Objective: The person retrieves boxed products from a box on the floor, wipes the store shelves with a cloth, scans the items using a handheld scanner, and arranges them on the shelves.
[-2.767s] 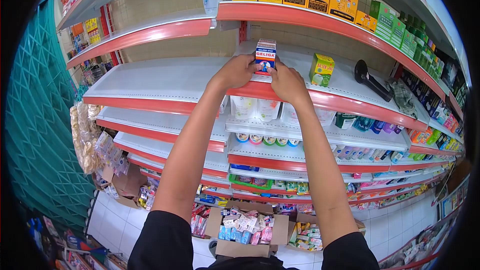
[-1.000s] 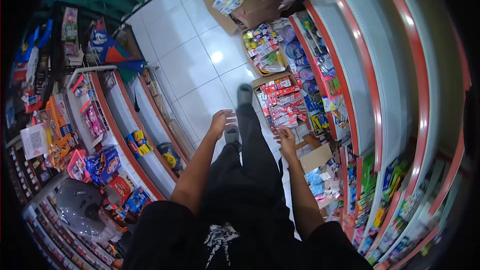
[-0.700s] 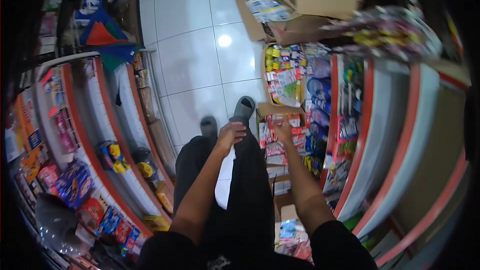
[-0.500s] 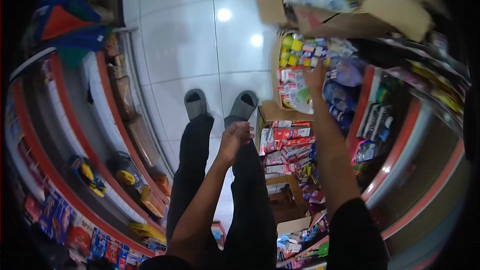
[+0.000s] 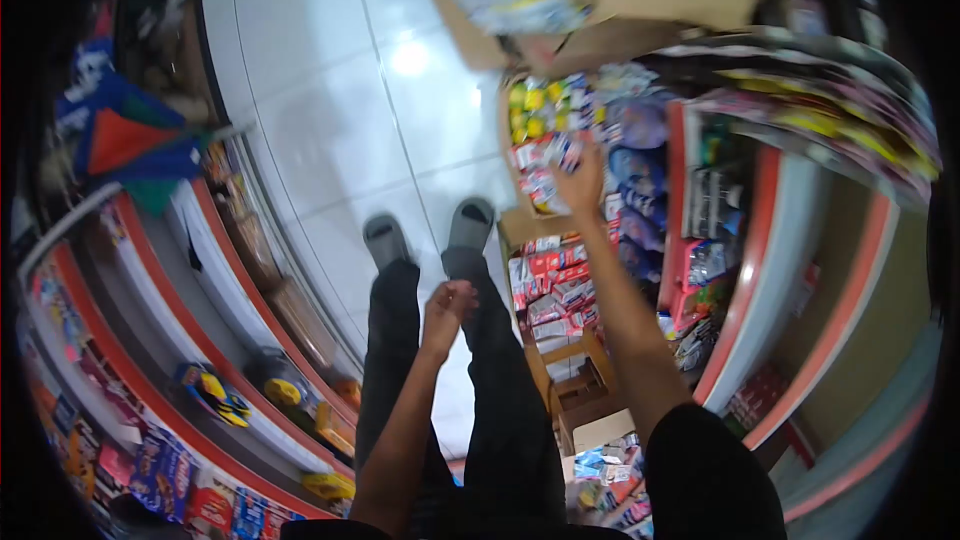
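Small white-and-dark-blue box (image 5: 563,152), blurred, sits at the fingertips of your right hand, above an open carton on the floor. At the far left of your view a red, blue and green item (image 5: 130,140) juts out over the end of the red-edged left shelves (image 5: 200,290). On one of those shelves lies a blue-and-yellow packet (image 5: 213,392), and nearer you stand dark blue packs (image 5: 162,473). White tiles (image 5: 320,110) run up the aisle, and your grey slippers (image 5: 470,224) stand side by side on them.

Your left hand (image 5: 447,316) hangs over your black trousers, its fingers half curled; you cannot tell from this view how tightly they close. To its right, a flap of the nearer carton (image 5: 530,226) is folded out above a jumble of red-and-white boxes (image 5: 553,290). Just beyond it is the farther carton (image 5: 506,125), holding yellow-topped items (image 5: 530,105) and more small boxes. Your right hand (image 5: 583,180) reaches into that farther carton's space, fingers pinched around the small box. Beside the cartons lie blue-purple packs (image 5: 640,180), then the red-edged right shelves (image 5: 785,260). Blurred hanging packets (image 5: 830,120) fill the upper right.
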The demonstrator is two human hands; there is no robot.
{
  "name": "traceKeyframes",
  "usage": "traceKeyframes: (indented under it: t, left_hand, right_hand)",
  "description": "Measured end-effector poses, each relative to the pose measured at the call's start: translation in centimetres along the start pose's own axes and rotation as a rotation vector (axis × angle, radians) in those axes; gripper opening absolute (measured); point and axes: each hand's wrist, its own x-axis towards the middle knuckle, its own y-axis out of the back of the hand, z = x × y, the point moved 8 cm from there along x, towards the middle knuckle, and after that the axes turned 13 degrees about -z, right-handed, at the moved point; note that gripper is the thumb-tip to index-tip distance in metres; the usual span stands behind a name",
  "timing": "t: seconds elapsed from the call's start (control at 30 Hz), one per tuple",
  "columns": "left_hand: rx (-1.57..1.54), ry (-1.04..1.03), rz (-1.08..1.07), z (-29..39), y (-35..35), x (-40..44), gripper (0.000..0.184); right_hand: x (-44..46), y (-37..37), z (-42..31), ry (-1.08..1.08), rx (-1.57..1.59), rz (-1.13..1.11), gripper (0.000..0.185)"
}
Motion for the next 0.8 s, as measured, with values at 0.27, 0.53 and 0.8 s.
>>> traceKeyframes:
  t: [0.27, 0.53, 0.8]
  left_hand:
    - [0.235, 0.102, -0.593, 6.7, -13.6, -14.8, 0.054]
    - [0.314, 0.381, -0.965, 1.3, -18.3, -27.2, 0.046]
    - [0.476, 0.49, -1.076, -8.7, -24.9, -33.2, 0.042]
  right_hand:
    - [-29.3, 14.8, -19.7, -0.1, 0.673, -0.129, 0.062]
    - [-48.9, 18.1, -23.0, -0.115, 0.768, 0.319, 0.07]
    - [-65.9, 22.7, -12.1, -0.248, 0.825, 0.602, 0.035]
